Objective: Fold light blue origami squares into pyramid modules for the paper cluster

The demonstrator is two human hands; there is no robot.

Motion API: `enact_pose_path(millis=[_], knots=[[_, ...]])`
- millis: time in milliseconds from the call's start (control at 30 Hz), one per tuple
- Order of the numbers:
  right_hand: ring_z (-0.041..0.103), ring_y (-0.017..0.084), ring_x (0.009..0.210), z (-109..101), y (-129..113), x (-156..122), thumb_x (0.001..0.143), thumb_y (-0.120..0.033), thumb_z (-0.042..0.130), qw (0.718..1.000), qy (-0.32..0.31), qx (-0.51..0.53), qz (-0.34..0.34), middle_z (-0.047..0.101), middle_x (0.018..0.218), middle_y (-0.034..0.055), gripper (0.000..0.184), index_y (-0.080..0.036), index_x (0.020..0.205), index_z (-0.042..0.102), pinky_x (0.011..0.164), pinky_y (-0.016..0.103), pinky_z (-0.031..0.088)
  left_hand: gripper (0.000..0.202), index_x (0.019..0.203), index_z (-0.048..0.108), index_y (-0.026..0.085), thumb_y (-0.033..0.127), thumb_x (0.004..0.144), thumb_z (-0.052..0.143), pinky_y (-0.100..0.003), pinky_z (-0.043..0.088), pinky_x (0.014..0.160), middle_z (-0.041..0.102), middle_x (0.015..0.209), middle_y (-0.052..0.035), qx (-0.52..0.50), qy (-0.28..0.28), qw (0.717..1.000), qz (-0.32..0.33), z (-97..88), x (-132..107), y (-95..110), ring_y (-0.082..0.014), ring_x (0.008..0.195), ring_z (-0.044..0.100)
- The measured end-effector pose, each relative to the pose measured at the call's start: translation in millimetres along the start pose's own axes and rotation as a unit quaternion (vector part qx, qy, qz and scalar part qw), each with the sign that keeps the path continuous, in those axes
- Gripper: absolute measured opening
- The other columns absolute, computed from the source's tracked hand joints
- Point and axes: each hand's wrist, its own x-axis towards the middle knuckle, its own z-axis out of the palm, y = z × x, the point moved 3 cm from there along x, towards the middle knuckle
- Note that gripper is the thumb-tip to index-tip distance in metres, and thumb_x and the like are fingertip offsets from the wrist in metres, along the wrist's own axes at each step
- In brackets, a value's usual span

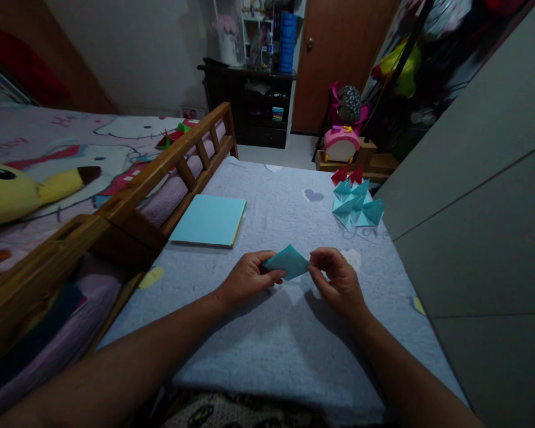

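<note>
A small piece of folded turquoise origami paper [289, 261], diamond-shaped from here, is held above the bed between my two hands. My left hand [249, 274] grips its left corner, thumb in front and fingers behind. At the right corner, my right hand [336, 278] pinches the tip between thumb and forefinger. Farther off to the left lies a stack of light blue square paper [209, 220]. Several folded turquoise paper pieces [356, 203] sit together at the far right of the bed, with red folded paper pieces [348, 175] just behind them.
A wooden bed rail [160, 178] runs along the left, with a yellow plush toy [27, 193] on the bed beyond it. On the right stands a pale cabinet wall [481, 196]. A dark stand [249, 107] and a pink toy [341, 144] are past the bed's far edge.
</note>
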Motion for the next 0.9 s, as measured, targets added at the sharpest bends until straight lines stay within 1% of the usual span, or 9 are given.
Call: enact_pose_path(millis=[100, 200, 267, 367, 433, 500, 633, 767, 900], knots=[[0.063, 0.014, 0.073, 2.2, 0.3, 1.9, 0.087, -0.021, 0.062, 1.000, 0.000, 0.017, -0.002, 0.064, 0.085, -0.0001, 0.025, -0.026, 0.110, 0.055, 0.070, 0.029, 0.054, 0.024, 0.092, 0.071, 0.013, 0.035, 0.081, 0.072, -0.026, 0.048, 0.059, 0.067, 0.073, -0.0037, 0.011, 0.000, 1.000, -0.001, 0.7, 0.8, -1.8, -0.0140, 0.062, 0.060], [0.064, 0.015, 0.077, 3.7, 4.6, 2.9, 0.085, -0.023, 0.065, 0.999, 0.016, 0.030, 0.010, 0.066, 0.093, 0.0019, 0.033, -0.027, 0.115, 0.052, 0.073, 0.031, 0.055, 0.026, 0.091, 0.070, 0.012, 0.036, 0.080, 0.073, -0.025, 0.046, 0.057, 0.067, 0.072, -0.0035, 0.008, 0.010, 1.000, 0.003, 2.0, 2.2, -0.8, -0.0139, 0.062, 0.059], [0.064, 0.016, 0.078, 3.8, 8.9, 2.8, 0.084, -0.026, 0.067, 0.999, 0.030, 0.025, 0.025, 0.066, 0.093, 0.0023, 0.029, -0.026, 0.110, 0.053, 0.074, 0.032, 0.055, 0.025, 0.090, 0.070, 0.012, 0.035, 0.080, 0.072, -0.025, 0.046, 0.058, 0.067, 0.072, -0.0032, 0.007, 0.020, 1.000, 0.008, 2.9, 3.1, 0.7, -0.0142, 0.063, 0.060], [0.063, 0.016, 0.077, 3.8, 13.8, 2.1, 0.085, -0.028, 0.067, 0.998, 0.044, 0.004, 0.047, 0.064, 0.085, 0.0013, 0.017, -0.024, 0.096, 0.056, 0.072, 0.031, 0.054, 0.022, 0.087, 0.069, 0.013, 0.034, 0.081, 0.071, -0.025, 0.047, 0.059, 0.067, 0.074, -0.0033, 0.014, 0.036, 0.999, 0.018, 4.2, 3.8, 2.0, -0.0147, 0.064, 0.062], [0.063, 0.016, 0.074, 3.9, 14.2, 2.1, 0.085, -0.029, 0.066, 0.998, 0.044, -0.005, 0.052, 0.063, 0.082, 0.0008, 0.013, -0.023, 0.092, 0.057, 0.070, 0.030, 0.053, 0.021, 0.085, 0.068, 0.013, 0.034, 0.082, 0.070, -0.026, 0.048, 0.060, 0.067, 0.074, -0.0035, 0.022, 0.046, 0.998, 0.027, 5.1, 4.3, 1.3, -0.0149, 0.064, 0.061], [0.062, 0.016, 0.071, 4.4, 12.7, 3.0, 0.086, -0.029, 0.065, 0.999, 0.031, -0.013, 0.042, 0.062, 0.080, 0.0001, 0.009, -0.023, 0.090, 0.059, 0.067, 0.029, 0.052, 0.020, 0.085, 0.069, 0.014, 0.034, 0.082, 0.069, -0.026, 0.047, 0.061, 0.067, 0.073, -0.0034, 0.029, 0.052, 0.998, 0.034, 6.5, 5.3, -0.5, -0.0150, 0.065, 0.060], [0.059, 0.014, 0.069, 3.5, 10.8, 6.4, 0.086, -0.026, 0.063, 0.999, 0.004, -0.033, 0.011, 0.060, 0.078, -0.0007, 0.004, -0.023, 0.088, 0.061, 0.064, 0.027, 0.051, 0.021, 0.089, 0.071, 0.014, 0.033, 0.080, 0.070, -0.026, 0.048, 0.064, 0.066, 0.077, -0.0029, 0.041, 0.064, 0.996, 0.044, 9.4, 8.0, -3.5, -0.0153, 0.069, 0.058], [0.059, 0.015, 0.069, 0.3, 14.8, 8.5, 0.086, -0.025, 0.062, 0.999, -0.004, -0.036, 0.003, 0.060, 0.079, -0.0001, 0.004, -0.023, 0.089, 0.062, 0.062, 0.026, 0.050, 0.024, 0.093, 0.072, 0.014, 0.035, 0.081, 0.070, -0.026, 0.048, 0.065, 0.067, 0.081, -0.0030, 0.033, 0.070, 0.996, 0.042, 11.7, 7.9, -2.2, -0.0153, 0.070, 0.058], [0.058, 0.014, 0.070, -1.0, 17.5, 7.0, 0.088, -0.025, 0.061, 0.999, -0.033, -0.033, 0.007, 0.059, 0.082, 0.0004, 0.004, -0.022, 0.091, 0.061, 0.062, 0.026, 0.049, 0.023, 0.090, 0.069, 0.013, 0.035, 0.084, 0.066, -0.025, 0.045, 0.061, 0.065, 0.074, -0.0022, 0.014, 0.056, 0.998, 0.027, 12.3, 5.5, -1.2, -0.0144, 0.064, 0.057]])
